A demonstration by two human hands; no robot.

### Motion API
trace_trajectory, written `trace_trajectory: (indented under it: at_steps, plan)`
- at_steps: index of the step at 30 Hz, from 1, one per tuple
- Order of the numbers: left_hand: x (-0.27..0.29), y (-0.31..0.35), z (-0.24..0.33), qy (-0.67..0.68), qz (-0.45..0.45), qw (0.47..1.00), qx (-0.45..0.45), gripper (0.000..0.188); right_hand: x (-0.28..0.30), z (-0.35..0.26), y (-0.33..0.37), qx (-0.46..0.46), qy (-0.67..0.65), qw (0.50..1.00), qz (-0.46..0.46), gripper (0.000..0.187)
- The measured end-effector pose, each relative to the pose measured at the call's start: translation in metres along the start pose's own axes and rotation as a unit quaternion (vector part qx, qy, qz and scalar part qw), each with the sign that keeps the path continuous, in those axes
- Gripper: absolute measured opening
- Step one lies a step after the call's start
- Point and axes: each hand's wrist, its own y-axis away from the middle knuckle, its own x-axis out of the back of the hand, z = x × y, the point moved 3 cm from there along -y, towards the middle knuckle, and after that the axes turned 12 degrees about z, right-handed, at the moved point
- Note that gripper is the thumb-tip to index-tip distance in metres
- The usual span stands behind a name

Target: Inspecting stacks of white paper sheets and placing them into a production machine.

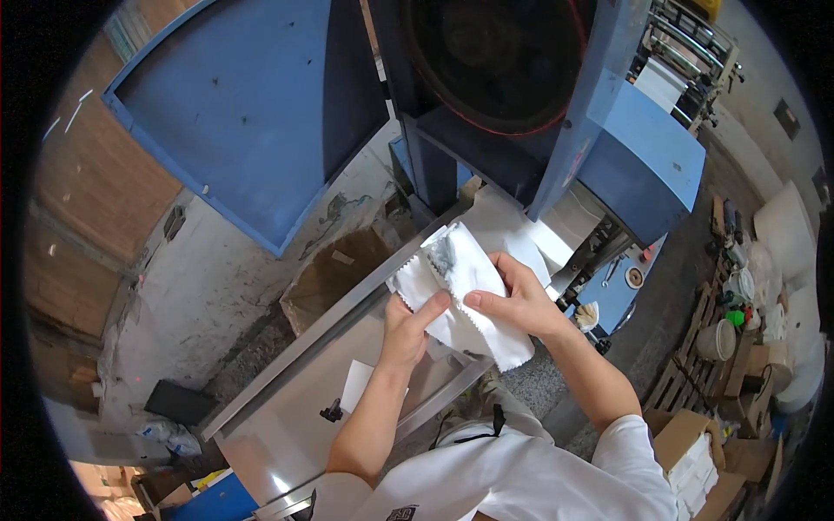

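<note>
A white cloth (482,295) with zigzag-cut edges and a dark grey smudge near its top is folded between my two hands, above the end of a metal table (274,434). My left hand (408,328) grips its left side, thumb lying on top. On the right side, my right hand (521,300) pinches the cloth with the thumb over the face and the fingers mostly hidden behind. A white sheet of paper (355,384) and a small black object (331,410) lie on the table beside my left forearm.
Ahead stands a blue machine with its door panel (234,113) swung out to the left and a large dark wheel (495,65) inside. A carton (337,273) sits behind the table. To the right are a wooden pallet (691,360), buckets and an opened cardboard box (682,441).
</note>
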Motion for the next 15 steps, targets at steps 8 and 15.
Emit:
trace_trajectory:
  at_steps: [8,15]
  plan:
    - [-0.004,0.005,0.007,-0.131,-0.041,0.990,-0.039,0.041,-0.002,0.001,0.003,-0.004,0.007,0.999,-0.053,0.055]
    - [-0.006,0.005,0.000,-0.136,-0.006,0.989,-0.056,0.043,-0.002,-0.004,0.002,0.033,0.030,0.994,-0.104,0.058]
